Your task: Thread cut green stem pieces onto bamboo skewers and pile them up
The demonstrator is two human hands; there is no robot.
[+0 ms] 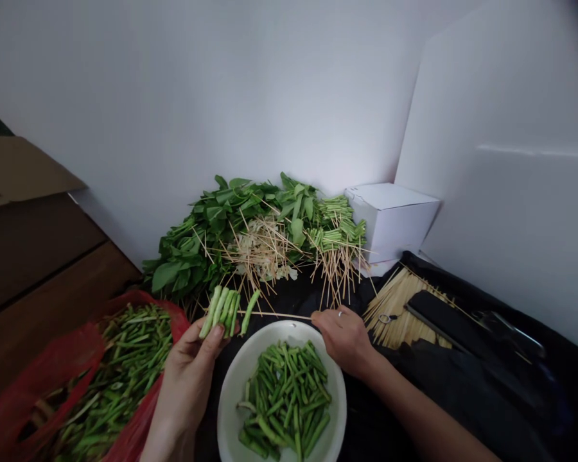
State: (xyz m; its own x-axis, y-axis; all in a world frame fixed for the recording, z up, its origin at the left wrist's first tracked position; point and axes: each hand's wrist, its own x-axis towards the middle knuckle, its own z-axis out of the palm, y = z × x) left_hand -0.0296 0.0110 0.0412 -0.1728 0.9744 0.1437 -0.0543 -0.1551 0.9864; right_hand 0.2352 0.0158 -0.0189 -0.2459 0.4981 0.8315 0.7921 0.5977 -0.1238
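My left hand (189, 369) is closed on a row of short green stem pieces (223, 309) threaded on a thin bamboo skewer (279, 315). My right hand (345, 339) pinches the other end of that skewer; a ring shows on one finger. Both hands hover over the far rim of a white plate (231, 391) that holds a heap of cut green stems (285, 398).
A red plastic bag (24, 398) of cut stems lies at the left. Behind are leafy greens (192, 240), finished skewers (337, 247), a white box (392, 218), loose bamboo skewers (399, 301) with scissors (481, 327) on black cloth, and a brown cardboard box (29, 218).
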